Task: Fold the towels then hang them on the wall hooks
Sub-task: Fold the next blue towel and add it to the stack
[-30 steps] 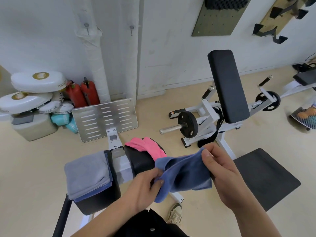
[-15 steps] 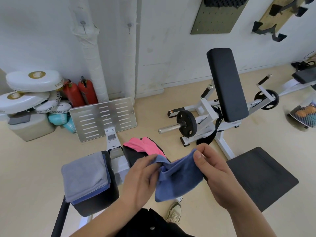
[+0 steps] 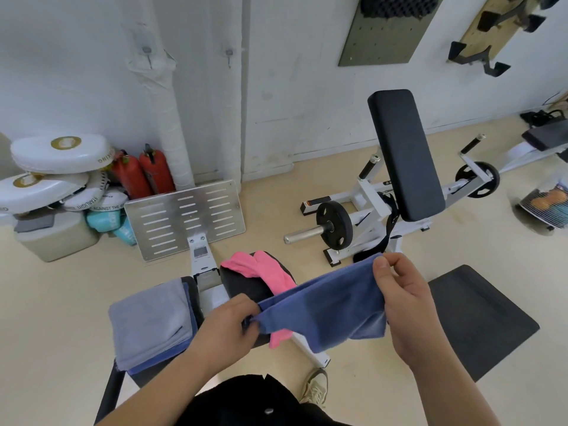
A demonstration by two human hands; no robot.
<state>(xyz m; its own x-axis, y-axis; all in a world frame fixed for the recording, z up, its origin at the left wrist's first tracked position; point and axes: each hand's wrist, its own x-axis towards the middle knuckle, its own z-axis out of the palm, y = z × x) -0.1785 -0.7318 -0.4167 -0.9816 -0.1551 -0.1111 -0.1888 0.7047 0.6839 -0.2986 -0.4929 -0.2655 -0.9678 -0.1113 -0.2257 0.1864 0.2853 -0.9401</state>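
A blue towel [image 3: 325,309] is stretched in the air between my hands, over the black seat pad [image 3: 242,285]. My left hand [image 3: 227,330] pinches its lower left corner. My right hand [image 3: 402,299] pinches its upper right corner. A pink towel [image 3: 261,269] lies draped over the seat pad, partly hidden behind the blue one. A folded grey towel [image 3: 150,321] rests on top of a folded blue one on the left pad. Two small wall hooks, one hook [image 3: 147,53] on the wrapped pipe and another hook [image 3: 229,55] to its right, stick out of the white wall.
A white weight bench with a black back pad [image 3: 402,152] and a plate [image 3: 335,224] stands to the right. A perforated metal footplate [image 3: 187,216] leans ahead. Red extinguishers [image 3: 144,173], white pads and a box crowd the left corner. A black floor mat [image 3: 482,321] lies at the right.
My hands have moved apart, and the bunched blue towel is now pulled out flat between them. The left hand shifted down and left along its edge.
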